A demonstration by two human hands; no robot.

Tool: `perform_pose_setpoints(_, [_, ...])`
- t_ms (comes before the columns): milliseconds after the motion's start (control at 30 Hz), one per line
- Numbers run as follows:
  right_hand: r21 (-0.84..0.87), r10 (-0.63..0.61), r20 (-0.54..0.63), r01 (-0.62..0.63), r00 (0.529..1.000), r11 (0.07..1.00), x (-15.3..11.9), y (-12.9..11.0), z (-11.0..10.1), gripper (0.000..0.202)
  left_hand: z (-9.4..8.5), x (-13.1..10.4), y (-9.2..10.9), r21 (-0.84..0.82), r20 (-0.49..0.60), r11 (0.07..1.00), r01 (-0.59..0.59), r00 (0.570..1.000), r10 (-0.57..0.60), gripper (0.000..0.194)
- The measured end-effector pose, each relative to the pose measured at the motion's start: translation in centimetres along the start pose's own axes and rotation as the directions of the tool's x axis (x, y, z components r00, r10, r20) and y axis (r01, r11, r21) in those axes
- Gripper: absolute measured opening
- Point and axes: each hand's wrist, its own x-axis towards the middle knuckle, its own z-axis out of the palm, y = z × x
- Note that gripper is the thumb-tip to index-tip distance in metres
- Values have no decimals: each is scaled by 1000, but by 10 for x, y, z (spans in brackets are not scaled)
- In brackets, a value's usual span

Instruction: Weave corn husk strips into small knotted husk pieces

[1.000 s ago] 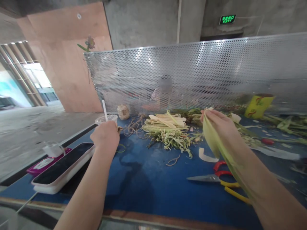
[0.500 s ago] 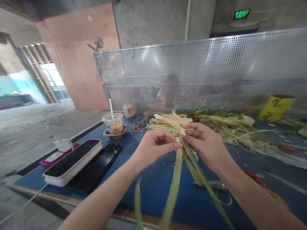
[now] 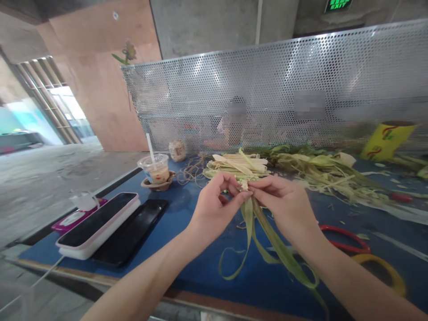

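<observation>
Bench: one, blue-topped (image 3: pixel 190 267), its near edge crossing the bottom of the view.
Screen: one perforated metal sheet (image 3: pixel 200 98) along the bench's far edge; at least one person shows dimly through it.
Loose husks: one tangled green heap (image 3: pixel 321 174), right of centre, toward the far edge.
Hands: two, over the bench's middle, almost meeting. Left hand (image 3: pixel 217 200): thumb and forefinger pinch the husk strips' pale end. Right hand (image 3: pixel 287 205): thumb and forefinger pinch the same end from its right; the other fingers are curled.
Husk strips: several (image 3: pixel 279 243), exact count unclear; gathered between both hands, tails trailing toward the near edge.
Husk stack: one, pale (image 3: pixel 234 162), just beyond the hands.
Yellow tube: one (image 3: pixel 384 142), at the far edge, right.
Devices: two, side by side near the left edge, one white-cased (image 3: pixel 96 223), one black (image 3: pixel 133 232).
Cup: one, lidded (image 3: pixel 155 171), with one straw, in a brown holder (image 3: pixel 160 184).
Scissor loops: two, one red (image 3: pixel 366 245), one yellow (image 3: pixel 396 274), by the right forearm.
Twine: one tangle (image 3: pixel 194 171), right of the cup.
</observation>
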Motion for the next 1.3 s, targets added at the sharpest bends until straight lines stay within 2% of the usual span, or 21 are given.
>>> perform_pose_setpoints(133, [7,-31,20,31,999,999,0,2,0,5,-2,0,-3,-55,-28,998,-24,999,23,22])
perform_pose_setpoints(267, [23,-86,106,84,991,996,-2,0,3,15,-7,1,-4,-20,-138,994,-110,985,107,10])
perform_pose_setpoints(333, [47,-91,124,86,988,995,-3,0,4,18,-11,0,-4,-26,-174,989,-144,975,137,14])
perform_pose_setpoints(433, [90,-64,133,52,989,995,-5,0,6,17,-14,-1,-6,-17,-211,961,-275,941,266,21])
perform_pose_setpoints(533, [144,-37,171,12,985,990,-6,0,6,15,-14,-2,-7,18,-227,920,-392,894,386,20])
perform_pose_setpoints(667, [230,-25,225,-28,974,973,-5,-2,4,17,-14,-1,-7,-58,-208,913,-404,899,385,21])
perform_pose_setpoints(867, [237,-42,195,-6,980,972,-6,-2,3,13,-13,0,-8,-60,-213,894,-445,880,424,22])
perform_pose_setpoints(933, [229,-51,182,9,982,973,-6,-2,3,15,-12,0,-8,-101,-209,914,-393,906,367,26])
perform_pose_setpoints(1033, [230,-73,165,34,984,973,-5,0,3,17,-10,1,-9,-234,-170,941,-243,964,207,33])
perform_pose_setpoints(1100, [220,-82,158,46,984,974,-5,2,3,18,-9,2,-11,-332,-106,930,-157,986,129,26])
perform_pose_setpoints(1167, [197,-77,154,46,985,979,-4,2,2,18,-8,3,-12,-413,-46,907,-85,996,72,17])
perform_pose_setpoints(1300, [127,-31,145,13,989,992,-3,2,1,16,-8,3,-12,-506,-6,862,33,999,-42,19])
